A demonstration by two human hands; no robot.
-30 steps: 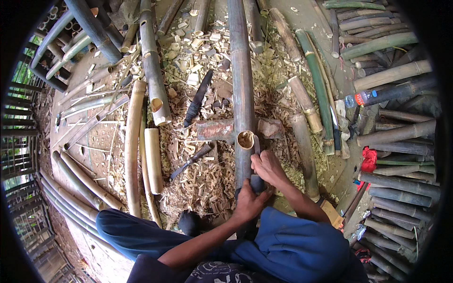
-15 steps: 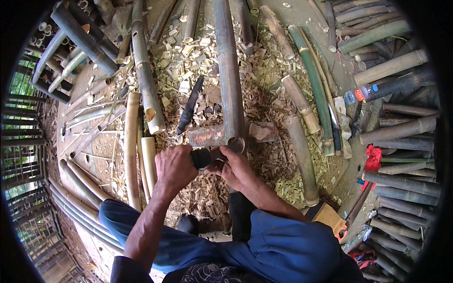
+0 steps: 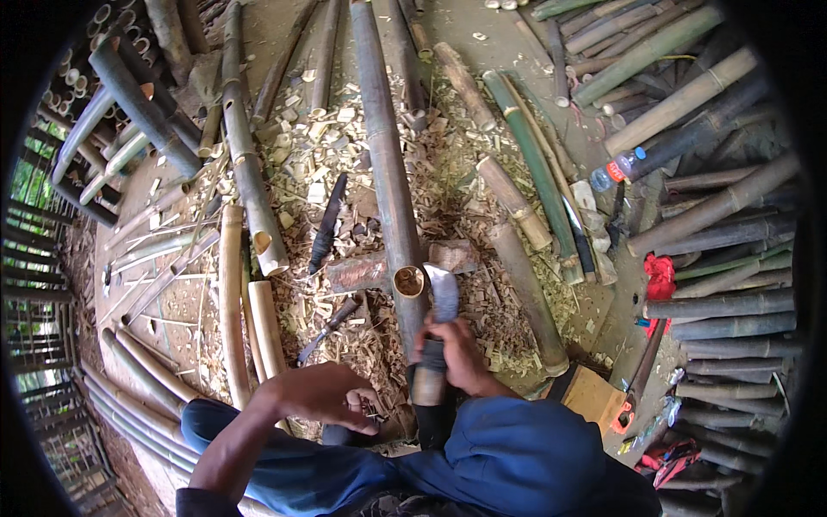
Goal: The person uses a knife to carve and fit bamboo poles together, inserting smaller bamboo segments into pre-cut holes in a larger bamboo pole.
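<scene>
Right hand grips the knife; left hand, loosely curled, looks empty (best clear of the edge). The pole running ahead of them wants steadying.

My left forearm reaches up from the lower left, the left hand back side up and grasping nothing, its fingers loosely bent. To its right and slightly farther forward, my right hand is curled into a grip, the short visible stretch of right forearm slanting in from the lower right.
</scene>
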